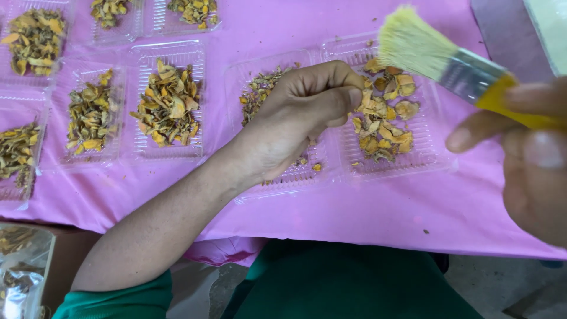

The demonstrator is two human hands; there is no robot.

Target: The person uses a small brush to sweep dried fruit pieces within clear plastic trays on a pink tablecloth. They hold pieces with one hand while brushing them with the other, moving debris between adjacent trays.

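My left hand (301,115) is closed in a loose fist over a clear plastic tray (277,183) on the pink cloth, fingers curled at its right edge; whether it pinches any pieces is hidden. Right beside it stands another clear tray (425,156) holding dried orange-yellow slices (384,118). My right hand (534,156), close to the camera and blurred, grips a paintbrush by its yellow handle (514,109). Its pale bristles (410,41) hover above the far edge of the right tray.
Several more clear trays with dried yellow slices (168,103) lie in rows to the left on the pink tablecloth (366,218). A clear plastic bag (20,269) sits at the lower left. My green clothing (342,283) shows below the table edge.
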